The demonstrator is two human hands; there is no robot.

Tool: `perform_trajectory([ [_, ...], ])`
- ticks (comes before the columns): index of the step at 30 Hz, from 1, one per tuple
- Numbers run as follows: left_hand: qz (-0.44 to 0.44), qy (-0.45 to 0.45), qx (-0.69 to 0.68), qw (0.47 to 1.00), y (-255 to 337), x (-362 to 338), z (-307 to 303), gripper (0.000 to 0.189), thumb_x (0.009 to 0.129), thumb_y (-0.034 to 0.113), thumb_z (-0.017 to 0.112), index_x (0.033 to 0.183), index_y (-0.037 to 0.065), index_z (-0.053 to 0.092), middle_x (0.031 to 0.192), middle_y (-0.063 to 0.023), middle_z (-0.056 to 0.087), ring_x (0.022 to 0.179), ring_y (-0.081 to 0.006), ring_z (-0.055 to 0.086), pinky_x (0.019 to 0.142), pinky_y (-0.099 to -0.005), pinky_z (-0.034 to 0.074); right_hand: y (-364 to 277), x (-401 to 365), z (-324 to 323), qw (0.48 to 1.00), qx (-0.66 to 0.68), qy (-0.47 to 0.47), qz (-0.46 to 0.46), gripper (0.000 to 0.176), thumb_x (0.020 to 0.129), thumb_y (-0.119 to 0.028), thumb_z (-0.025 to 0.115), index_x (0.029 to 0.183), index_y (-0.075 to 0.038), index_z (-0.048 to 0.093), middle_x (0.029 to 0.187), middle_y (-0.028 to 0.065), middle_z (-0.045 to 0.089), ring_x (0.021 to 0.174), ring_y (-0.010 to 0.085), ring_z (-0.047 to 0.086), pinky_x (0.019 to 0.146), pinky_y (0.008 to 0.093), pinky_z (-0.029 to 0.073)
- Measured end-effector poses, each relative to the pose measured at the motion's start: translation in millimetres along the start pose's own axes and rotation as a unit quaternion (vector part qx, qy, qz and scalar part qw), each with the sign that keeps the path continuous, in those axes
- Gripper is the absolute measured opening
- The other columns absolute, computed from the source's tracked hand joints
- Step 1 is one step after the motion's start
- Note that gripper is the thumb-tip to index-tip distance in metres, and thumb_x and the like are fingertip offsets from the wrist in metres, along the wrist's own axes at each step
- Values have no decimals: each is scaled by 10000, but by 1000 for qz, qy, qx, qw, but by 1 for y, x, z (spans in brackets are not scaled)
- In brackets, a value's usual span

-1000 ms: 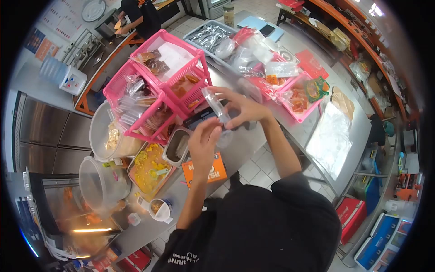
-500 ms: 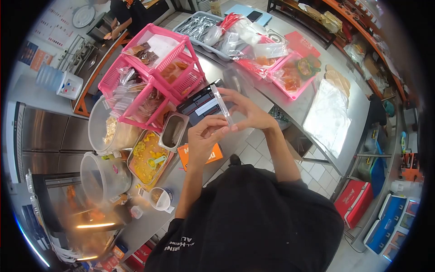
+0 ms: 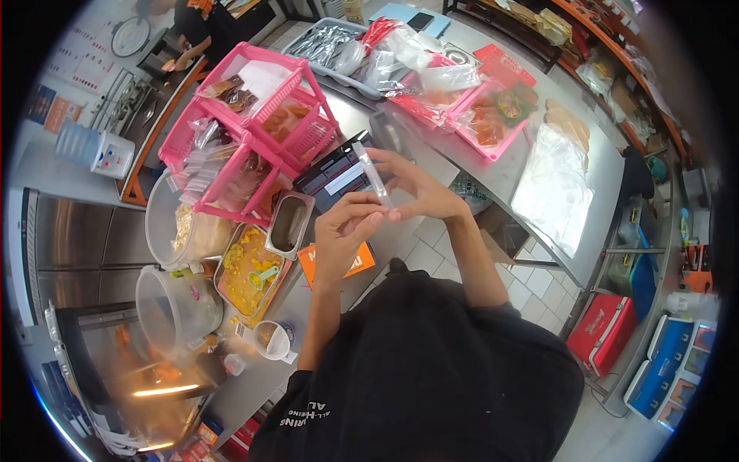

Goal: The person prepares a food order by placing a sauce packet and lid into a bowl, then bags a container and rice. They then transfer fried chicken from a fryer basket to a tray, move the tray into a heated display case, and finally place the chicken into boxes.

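In the head view, a narrow, clear plastic piece (image 3: 372, 175) is held upright and slightly tilted between the left hand (image 3: 342, 225), its fingertips pinching the lower end, and the right hand (image 3: 426, 192), its thumb and fingers clamped along the length. Behind lies a black tablet with a lit screen (image 3: 330, 182), partly screened by the piece, beside pink plastic stacked baskets (image 3: 248, 123) and a rectangular steel pan (image 3: 289, 223); the left hand partly covers an orange printed box (image 3: 360, 260). Compared with one second earlier, the piece appears narrower and the tablet is more exposed.
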State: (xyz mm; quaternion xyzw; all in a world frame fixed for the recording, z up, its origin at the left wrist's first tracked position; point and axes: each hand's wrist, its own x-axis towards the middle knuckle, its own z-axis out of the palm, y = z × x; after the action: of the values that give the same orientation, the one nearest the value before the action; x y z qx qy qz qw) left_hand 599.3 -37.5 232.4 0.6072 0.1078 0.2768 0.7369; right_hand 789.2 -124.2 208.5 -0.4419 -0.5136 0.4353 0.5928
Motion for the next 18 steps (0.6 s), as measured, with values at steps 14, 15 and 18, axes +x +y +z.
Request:
perform_trajectory([
  [14,14,57,316,947,-30,-3,2,156,994,116,528,966,-20,600,764,-57,572,683,-152,575,649,-284,464,21,-38,54,959,-129,240,-77,266,874,-217,726,1066,-35,699,915,96,712,820,214,686,727,315,530],
  [15,12,52,320,946,-35,-2,0,156,994,116,528,966,-20,600,764,-57,572,683,-152,575,649,-284,464,23,-39,56,958,-125,246,-78,266,874,-217,726,1066,-35,699,915,96,712,820,214,686,727,315,530],
  [18,39,27,399,916,-44,-2,3,162,997,117,512,951,-26,574,777,-92,569,680,-191,569,648,-314,457,26,-47,60,955,-104,268,-76,175,902,-167,684,979,-11,663,834,119,696,723,230,676,667,320,526],
])
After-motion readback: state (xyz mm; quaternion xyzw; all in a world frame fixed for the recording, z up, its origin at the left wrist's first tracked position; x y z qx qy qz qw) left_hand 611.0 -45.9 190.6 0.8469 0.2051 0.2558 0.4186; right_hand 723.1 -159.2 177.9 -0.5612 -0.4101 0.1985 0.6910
